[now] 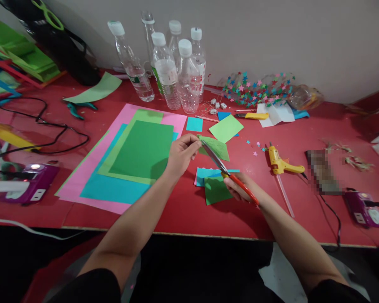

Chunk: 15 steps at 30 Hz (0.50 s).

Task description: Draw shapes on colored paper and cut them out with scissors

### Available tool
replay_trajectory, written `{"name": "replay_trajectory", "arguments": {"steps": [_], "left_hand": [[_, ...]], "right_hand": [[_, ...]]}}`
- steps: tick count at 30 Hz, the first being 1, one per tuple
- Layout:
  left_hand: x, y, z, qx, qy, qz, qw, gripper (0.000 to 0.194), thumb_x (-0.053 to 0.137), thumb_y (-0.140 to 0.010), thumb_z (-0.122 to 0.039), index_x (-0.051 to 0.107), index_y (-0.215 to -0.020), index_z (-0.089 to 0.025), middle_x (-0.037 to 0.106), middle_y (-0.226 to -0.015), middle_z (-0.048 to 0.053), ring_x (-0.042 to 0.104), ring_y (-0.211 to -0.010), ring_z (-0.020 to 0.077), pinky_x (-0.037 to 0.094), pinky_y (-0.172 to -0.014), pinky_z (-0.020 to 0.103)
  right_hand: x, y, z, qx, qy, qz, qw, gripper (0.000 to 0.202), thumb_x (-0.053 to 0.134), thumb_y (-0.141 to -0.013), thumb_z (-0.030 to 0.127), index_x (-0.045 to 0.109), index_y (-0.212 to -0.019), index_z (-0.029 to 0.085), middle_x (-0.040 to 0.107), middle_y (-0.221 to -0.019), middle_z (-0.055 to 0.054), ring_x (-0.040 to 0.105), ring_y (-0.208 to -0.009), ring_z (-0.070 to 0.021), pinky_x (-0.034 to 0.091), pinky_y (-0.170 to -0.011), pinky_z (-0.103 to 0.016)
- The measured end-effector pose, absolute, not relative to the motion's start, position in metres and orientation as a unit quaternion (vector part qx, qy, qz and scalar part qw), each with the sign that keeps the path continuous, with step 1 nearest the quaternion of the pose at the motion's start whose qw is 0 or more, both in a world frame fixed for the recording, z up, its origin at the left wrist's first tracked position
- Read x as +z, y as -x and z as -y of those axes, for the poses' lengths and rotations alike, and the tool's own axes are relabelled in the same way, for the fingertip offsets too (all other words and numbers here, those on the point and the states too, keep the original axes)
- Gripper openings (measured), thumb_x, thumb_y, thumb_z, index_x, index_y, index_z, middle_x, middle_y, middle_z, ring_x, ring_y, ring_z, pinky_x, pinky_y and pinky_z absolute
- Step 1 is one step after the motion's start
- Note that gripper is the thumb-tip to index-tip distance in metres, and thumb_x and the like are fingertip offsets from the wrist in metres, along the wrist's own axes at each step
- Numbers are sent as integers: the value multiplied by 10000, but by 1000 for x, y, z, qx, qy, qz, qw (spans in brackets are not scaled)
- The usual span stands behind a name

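Observation:
My right hand (240, 185) is closed round the red handles of a pair of scissors (217, 160), whose blades point up and left. The fingers of my left hand (185, 151) are pinched together close to the blade tips, at the left end of a green paper piece (219, 148); what they pinch is too small to make out. Beneath the scissors lie a dark green sheet (213, 191) and a blue one (203, 174). A light green rectangle (226, 128) and a small blue square (194, 124) rest just beyond my hands.
Large coloured sheets (142, 147) lie stacked at left. Plastic bottles (167, 80) stand by the wall. A yellow glue gun (279, 162), a yellow cutter (256, 115), star confetti (255, 90) and a power strip (363, 210) are on the right. Pliers (77, 108) lie at the back left.

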<state>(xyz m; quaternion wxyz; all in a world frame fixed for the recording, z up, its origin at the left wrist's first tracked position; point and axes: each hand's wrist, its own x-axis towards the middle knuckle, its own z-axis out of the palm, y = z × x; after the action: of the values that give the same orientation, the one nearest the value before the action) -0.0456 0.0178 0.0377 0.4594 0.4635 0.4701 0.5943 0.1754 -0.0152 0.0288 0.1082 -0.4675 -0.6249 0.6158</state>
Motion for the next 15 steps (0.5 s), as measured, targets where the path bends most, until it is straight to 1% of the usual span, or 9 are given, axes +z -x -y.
{"name": "replay_trajectory", "arguments": {"steps": [4,9,12,15], "left_hand": [[38,45,-17,597,-457,-470,463,147,637,-721,-269,577,-621,-179,470,-469,-58,389,-399,49,303,-399,177],[36,47,-18,597,-459,-471,459,156,636,-723,-267,575,-614,-175,489,-477,-52,411,-403,50,327,-406,174],[34,48,-19,609,-454,-470,449,142,643,-725,-270,584,-638,-174,508,-497,-49,438,-421,53,350,-420,173],[34,47,-20,617,-447,-468,448,149,667,-726,-289,584,-673,-177,507,-510,-53,437,-424,53,347,-415,171]], "right_hand": [[31,-174,16,613,472,624,110,472,473,-862,620,385,-635,215,417,-383,67,351,-316,-66,241,-335,-206],[31,-174,15,623,467,618,111,476,512,-833,630,389,-641,212,409,-383,80,363,-317,-61,247,-338,-193],[30,-176,15,626,459,621,111,483,495,-844,637,399,-644,208,409,-389,81,370,-325,-57,246,-339,-185],[29,-177,14,628,455,621,110,478,474,-863,626,411,-649,203,414,-399,80,373,-333,-54,254,-338,-182]]}}
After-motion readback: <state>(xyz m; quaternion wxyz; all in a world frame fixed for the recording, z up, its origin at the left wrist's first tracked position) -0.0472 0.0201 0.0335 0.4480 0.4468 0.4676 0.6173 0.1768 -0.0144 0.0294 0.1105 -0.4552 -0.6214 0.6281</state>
